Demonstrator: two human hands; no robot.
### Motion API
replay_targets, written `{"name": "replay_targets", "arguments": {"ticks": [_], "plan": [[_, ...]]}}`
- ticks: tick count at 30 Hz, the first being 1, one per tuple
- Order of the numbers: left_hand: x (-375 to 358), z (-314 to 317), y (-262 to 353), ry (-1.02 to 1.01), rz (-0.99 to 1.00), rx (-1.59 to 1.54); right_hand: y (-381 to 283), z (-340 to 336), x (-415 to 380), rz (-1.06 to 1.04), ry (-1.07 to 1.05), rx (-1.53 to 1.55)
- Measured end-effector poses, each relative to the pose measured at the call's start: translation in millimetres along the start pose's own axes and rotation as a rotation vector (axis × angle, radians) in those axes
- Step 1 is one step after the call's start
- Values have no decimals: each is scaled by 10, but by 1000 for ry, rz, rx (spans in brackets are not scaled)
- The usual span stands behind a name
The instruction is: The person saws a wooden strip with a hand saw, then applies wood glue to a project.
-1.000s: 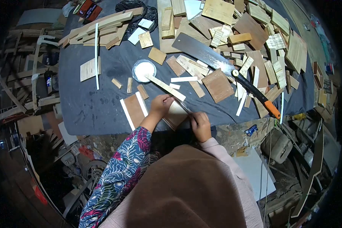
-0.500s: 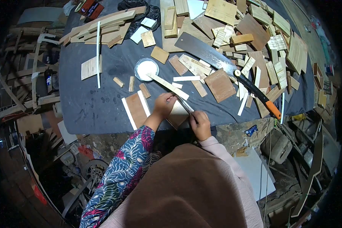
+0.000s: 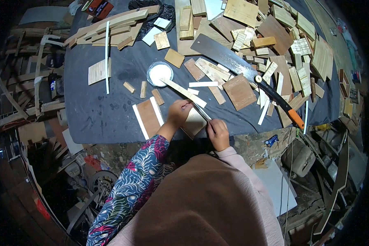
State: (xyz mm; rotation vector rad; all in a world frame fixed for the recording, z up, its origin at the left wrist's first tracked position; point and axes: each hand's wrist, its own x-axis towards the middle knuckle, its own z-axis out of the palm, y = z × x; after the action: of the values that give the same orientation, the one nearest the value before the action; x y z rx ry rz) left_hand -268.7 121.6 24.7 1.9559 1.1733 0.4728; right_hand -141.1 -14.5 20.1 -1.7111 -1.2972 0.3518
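My left hand (image 3: 179, 112) is closed near the upper end of a thin narrow strip (image 3: 201, 111), and my right hand (image 3: 218, 133) pinches its lower end. The strip slants between them above a small wooden board (image 3: 194, 122) at the table's front edge. Left of my left hand lies a brown panel (image 3: 148, 117) with white strips along two sides. Just beyond the hands, a pale flat stick (image 3: 184, 92) leans with one end over a round tub (image 3: 160, 74) of white stuff. Short white strips (image 3: 203, 84) lie beside the stick.
A handsaw (image 3: 225, 57) with a black and orange handle (image 3: 281, 102) lies across the right side. Wood offcuts (image 3: 274, 35) are heaped behind it. Long wooden strips (image 3: 123, 22) and a black plastic bag (image 3: 164, 16) are at the back left. Dark cloth (image 3: 94, 119) covers the table.
The view has shifted very slightly. Both hands stay on the thin strip, in almost the same place, with small finger movements.
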Motion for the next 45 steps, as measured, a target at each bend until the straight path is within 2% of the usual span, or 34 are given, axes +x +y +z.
{"name": "replay_targets", "arguments": {"ticks": [17,21,28,30,35,37,41,43,45], "plan": [[2,14,0,44,39,3,10,-10,10,-35,4,-23],[10,-3,9,-7,-11,-17,8,-12,23,6,-5,1],[7,-16,69,22,-33,-63,-20,-118,67,58,-60,38],[13,-19,63,-34,-83,-74,-44,-152,80,71,-44,33],[4,-23,84,-29,-42,-31,-29,-195,132,99,-51,31],[8,-13,78,-27,-40,-36,-14,-211,148,162,-73,-148],[17,-17,82,-41,-29,1,95,-198,279,221,-72,-168],[-1,-16,92,-42,-33,-21,49,-156,466,217,44,-233],[1,-19,115,-34,-39,-37,99,-101,596,212,66,-289]]}}
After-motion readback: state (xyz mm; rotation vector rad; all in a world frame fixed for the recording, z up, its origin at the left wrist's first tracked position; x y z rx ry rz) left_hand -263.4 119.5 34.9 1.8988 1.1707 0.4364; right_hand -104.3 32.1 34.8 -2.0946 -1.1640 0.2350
